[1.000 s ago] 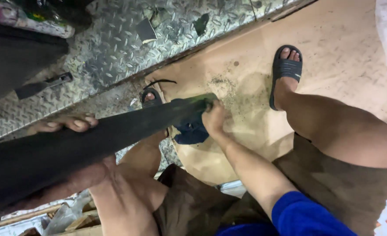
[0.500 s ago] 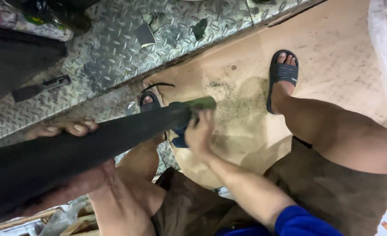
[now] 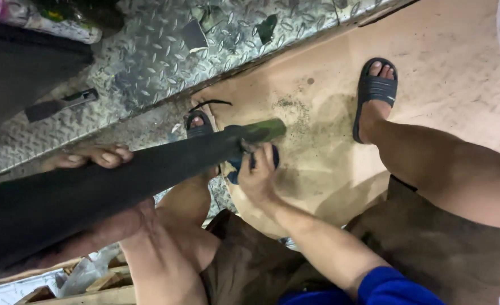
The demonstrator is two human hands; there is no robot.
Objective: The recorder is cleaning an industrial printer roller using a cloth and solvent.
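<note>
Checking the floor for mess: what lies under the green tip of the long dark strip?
Under the long dark strip, tan floor with dark specks. The right hand covers a blue thing.

A tan sheet [image 3: 431, 73] covers the floor beside diamond-tread metal plate [image 3: 148, 62]; 2 black sandals [image 3: 374, 93] stand there.

Black sandals [image 3: 374, 90] on tan floor [image 3: 447, 73], beside diamond-plate [image 3: 148, 62].

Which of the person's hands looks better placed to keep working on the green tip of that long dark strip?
Probably the right hand: it sits just under the green tip of the long dark strip, gripping a blue object. The left hand is further back, supporting the strip.
</note>
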